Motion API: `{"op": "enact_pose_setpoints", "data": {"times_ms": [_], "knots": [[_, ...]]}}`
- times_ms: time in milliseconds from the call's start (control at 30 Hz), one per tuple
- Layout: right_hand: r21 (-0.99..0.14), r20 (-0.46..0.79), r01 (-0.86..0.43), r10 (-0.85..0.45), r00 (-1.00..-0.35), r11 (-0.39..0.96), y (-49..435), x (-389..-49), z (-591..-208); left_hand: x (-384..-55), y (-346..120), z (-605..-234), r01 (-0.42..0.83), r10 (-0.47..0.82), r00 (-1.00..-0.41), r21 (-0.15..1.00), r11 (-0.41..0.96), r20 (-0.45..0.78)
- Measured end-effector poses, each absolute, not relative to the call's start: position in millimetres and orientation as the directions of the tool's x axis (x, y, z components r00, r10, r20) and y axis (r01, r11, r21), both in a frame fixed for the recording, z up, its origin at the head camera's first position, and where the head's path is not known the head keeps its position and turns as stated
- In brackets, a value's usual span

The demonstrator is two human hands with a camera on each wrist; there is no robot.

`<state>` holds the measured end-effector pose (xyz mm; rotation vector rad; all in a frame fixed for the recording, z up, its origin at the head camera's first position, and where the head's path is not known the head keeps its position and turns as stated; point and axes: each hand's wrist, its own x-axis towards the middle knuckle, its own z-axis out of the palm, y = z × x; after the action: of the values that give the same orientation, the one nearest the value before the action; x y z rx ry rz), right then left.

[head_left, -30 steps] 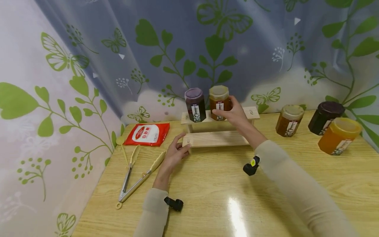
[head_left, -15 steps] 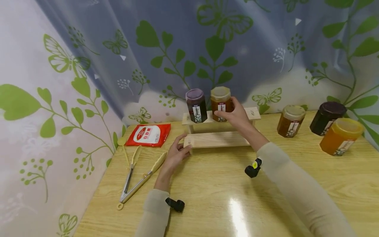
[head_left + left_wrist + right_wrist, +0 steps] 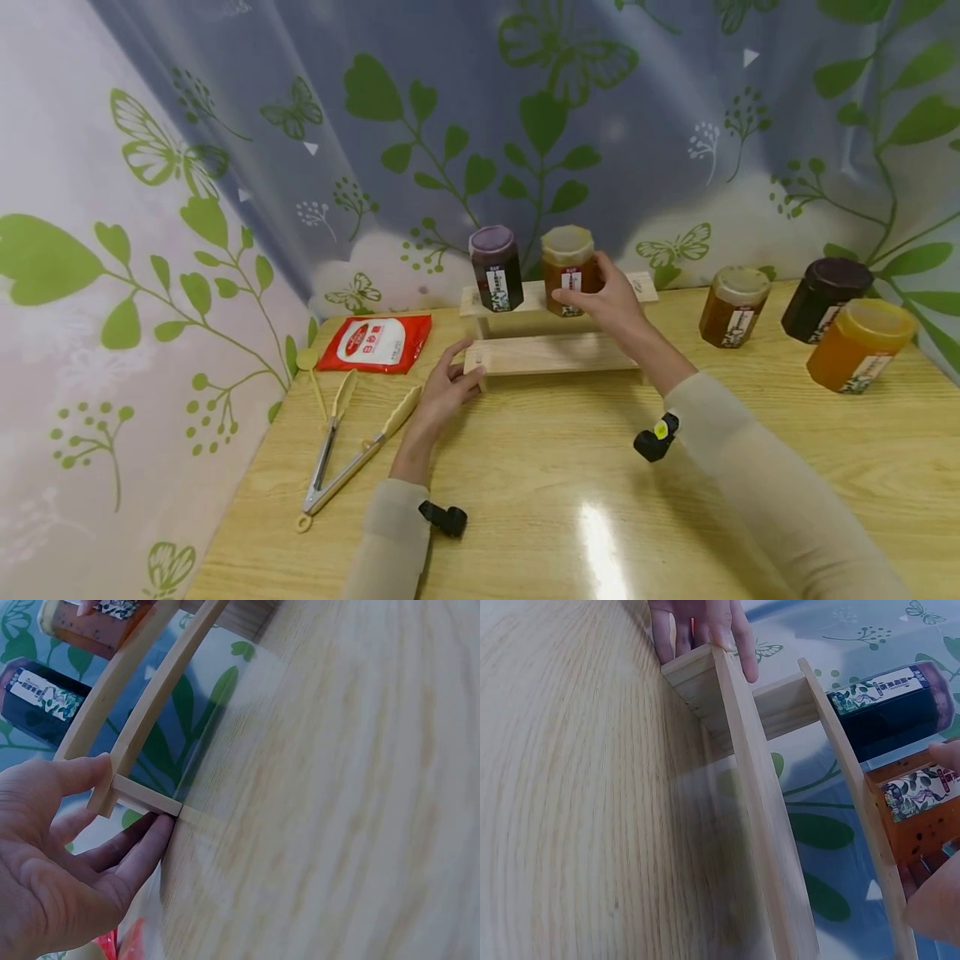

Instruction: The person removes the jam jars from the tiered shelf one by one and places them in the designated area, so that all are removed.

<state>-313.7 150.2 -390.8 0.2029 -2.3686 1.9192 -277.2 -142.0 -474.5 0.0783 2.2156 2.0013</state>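
Note:
My right hand grips an amber jam jar with a pale yellow lid, thumb across its front by the label. The jar is upright at the upper board of a two-step wooden rack; in the right wrist view its base meets that board. Just left of it, a dark jam jar with a purple lid stands on the same board. My left hand holds the left end of the lower step. In the left wrist view the thumb lies on the board's end and the fingers touch the side support.
At the right stand a brown jar, a dark jar and an orange jar. On the left lie a red-and-white packet, spread tongs and a yellow spoon. A patterned curtain hangs behind the rack.
The amber jar has shifted right with my right hand, widening the gap to the purple-lidded jar. My left hand stays at the rack's left end.

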Motion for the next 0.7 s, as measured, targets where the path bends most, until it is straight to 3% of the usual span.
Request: {"op": "enact_pose_setpoints", "data": {"times_ms": [700], "knots": [[-0.966, 0.188, -0.195, -0.056, -0.981, 0.169, 172, -294, -392, -275, -142, -476, -0.049, 0.15, -0.987, 0.994, 0.096, -0.064]]}}
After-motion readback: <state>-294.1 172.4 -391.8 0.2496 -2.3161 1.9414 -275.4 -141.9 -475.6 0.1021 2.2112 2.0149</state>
